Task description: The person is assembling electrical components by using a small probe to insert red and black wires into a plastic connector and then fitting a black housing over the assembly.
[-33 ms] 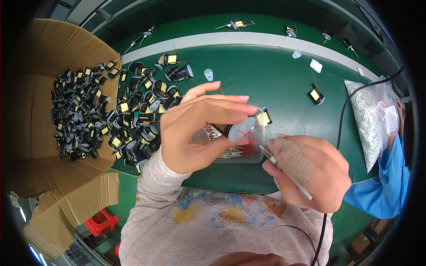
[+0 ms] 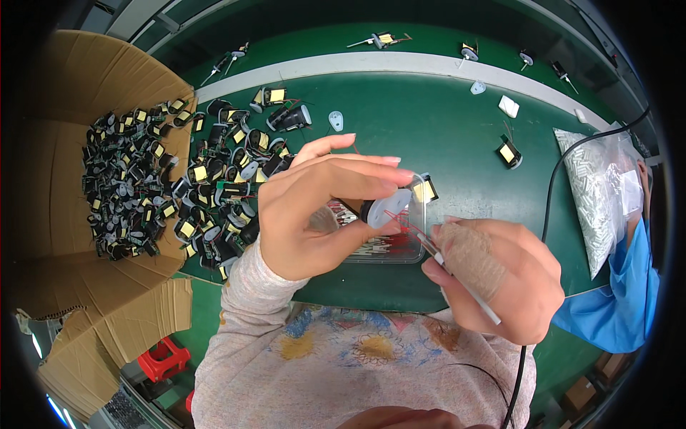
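My left hand (image 2: 314,207) is closed, thumb and fingers pinching a small black component with a pale grey oval cap (image 2: 390,209). Thin red wires (image 2: 400,218) come out of the cap toward the right. At their ends, my right hand (image 2: 504,275) is closed around a slim white rod (image 2: 475,297) with a metallic-looking tip; the tip's exact form is too small to tell. Tan tape wraps a finger of this hand. Beneath the left hand stands a clear plastic tray (image 2: 411,254) of thin red-and-silver pieces. Another black component with a yellow pad (image 2: 424,189) lies behind it.
A cardboard box (image 2: 53,164) full of black components stands at left, with a heap (image 2: 232,168) spilling beside it. Some assembled pieces (image 2: 382,39) lie on the green strip beyond the pale rail (image 2: 343,66). At right are a bag of white tubes (image 2: 589,207), a black cable (image 2: 549,193) and another person's blue sleeve (image 2: 614,304).
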The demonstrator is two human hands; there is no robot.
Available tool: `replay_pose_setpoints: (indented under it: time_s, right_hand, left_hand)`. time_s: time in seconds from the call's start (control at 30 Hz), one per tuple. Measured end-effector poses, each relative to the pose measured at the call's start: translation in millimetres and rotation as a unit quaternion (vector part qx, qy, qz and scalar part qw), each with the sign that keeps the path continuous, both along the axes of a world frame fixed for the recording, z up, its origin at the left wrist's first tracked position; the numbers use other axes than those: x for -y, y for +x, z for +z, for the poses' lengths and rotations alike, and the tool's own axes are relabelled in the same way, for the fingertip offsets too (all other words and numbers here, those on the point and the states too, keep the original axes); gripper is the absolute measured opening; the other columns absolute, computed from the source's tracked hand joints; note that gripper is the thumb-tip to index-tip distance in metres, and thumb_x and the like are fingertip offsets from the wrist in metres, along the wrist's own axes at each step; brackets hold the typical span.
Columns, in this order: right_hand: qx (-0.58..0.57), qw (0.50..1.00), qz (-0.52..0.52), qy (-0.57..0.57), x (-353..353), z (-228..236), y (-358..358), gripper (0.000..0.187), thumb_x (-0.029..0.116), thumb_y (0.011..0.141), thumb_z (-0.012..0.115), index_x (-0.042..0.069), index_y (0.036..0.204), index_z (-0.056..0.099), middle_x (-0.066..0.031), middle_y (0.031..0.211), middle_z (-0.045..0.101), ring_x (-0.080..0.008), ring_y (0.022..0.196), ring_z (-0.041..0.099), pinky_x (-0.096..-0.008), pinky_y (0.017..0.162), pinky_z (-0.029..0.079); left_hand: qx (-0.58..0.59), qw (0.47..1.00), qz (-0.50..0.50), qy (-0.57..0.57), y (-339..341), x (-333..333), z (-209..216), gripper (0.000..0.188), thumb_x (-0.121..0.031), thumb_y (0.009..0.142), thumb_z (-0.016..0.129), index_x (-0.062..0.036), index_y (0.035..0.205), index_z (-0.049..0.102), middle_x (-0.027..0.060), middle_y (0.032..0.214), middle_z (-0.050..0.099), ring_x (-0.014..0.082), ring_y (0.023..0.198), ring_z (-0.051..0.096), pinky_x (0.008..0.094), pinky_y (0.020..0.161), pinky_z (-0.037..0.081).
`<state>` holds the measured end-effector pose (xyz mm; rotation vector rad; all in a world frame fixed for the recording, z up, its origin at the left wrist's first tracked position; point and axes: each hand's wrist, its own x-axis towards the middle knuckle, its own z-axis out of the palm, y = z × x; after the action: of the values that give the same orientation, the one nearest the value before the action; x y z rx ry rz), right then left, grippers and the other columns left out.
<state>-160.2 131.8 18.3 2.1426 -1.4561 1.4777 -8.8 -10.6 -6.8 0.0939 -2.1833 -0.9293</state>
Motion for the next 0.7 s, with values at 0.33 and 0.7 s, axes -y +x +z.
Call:
replay_pose_setpoints:
  time_s: [0.33,0.7]
  right_hand:
    - [-0.013,0.999,-0.016,-0.037,2.7,-1.9,2.5,0.039,-0.006,0.047,0.077,-0.008,0.082,0.06,-0.0171,0.072,0.065,-0.0287,0.066,0.066,-0.0303,0.054,0.054]
    - [0.115,0.993,0.005,-0.004,10.4,-0.5,-4.1,0.026,-0.008,0.053,0.071,-0.01,0.078,0.062,-0.0177,0.07,0.065,-0.0249,0.057,0.063,-0.0293,0.052,0.051]
  left_hand:
    - [-0.035,0.997,0.034,0.058,0.6,-7.3,-0.1,0.034,-0.002,0.06,0.078,-0.0052,0.088,0.059,0.0103,0.093,0.069,0.0217,0.09,0.067,0.0398,0.092,0.038]
    - [0.001,1.0,0.006,-0.007,2.3,-2.7,0.6,0.037,-0.004,0.063,0.078,-0.0033,0.091,0.054,0.0193,0.092,0.067,0.0297,0.09,0.066,0.0492,0.095,0.037]
